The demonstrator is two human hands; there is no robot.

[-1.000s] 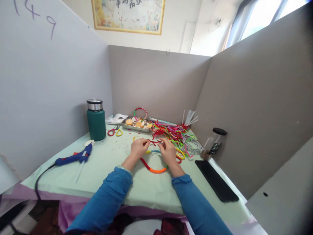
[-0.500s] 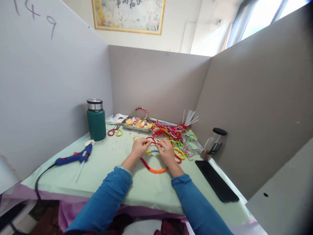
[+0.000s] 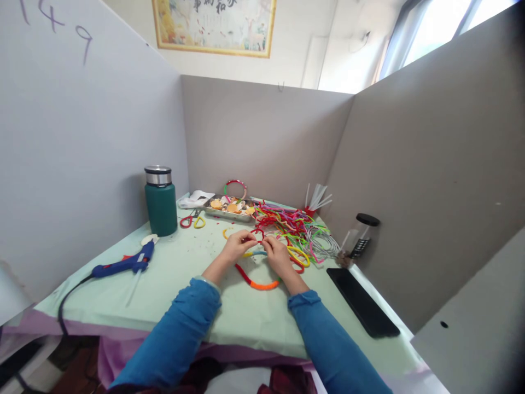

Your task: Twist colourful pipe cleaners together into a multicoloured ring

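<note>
Fingertips pinched, my left hand (image 3: 237, 246) holds one side of a thin red pipe cleaner (image 3: 262, 234), which curves up in a small loop. My right hand (image 3: 279, 255) pinches the other side, so the two hands almost meet. On the table beneath them lies a ring wrapped in coloured sections (image 3: 264, 286), with red, orange, blue and yellow parts showing; my hands and wrists hide some of it. Just right of my right hand are yellow and red loops (image 3: 302, 257).
A heap of coloured pipe cleaners (image 3: 287, 221) lies behind, beside a metal tray (image 3: 229, 216) of shell-like pieces. Scissors (image 3: 199, 222), a green bottle (image 3: 160, 208) and a blue glue gun (image 3: 125, 266) are leftward. A black phone-like slab (image 3: 363, 303) and clear jar (image 3: 361, 238) stand rightward.
My fingertips have shifted slightly, and the red pipe cleaner's loop now looks rounder above them. Both hands still pinch it; the ring below has stayed in place.
</note>
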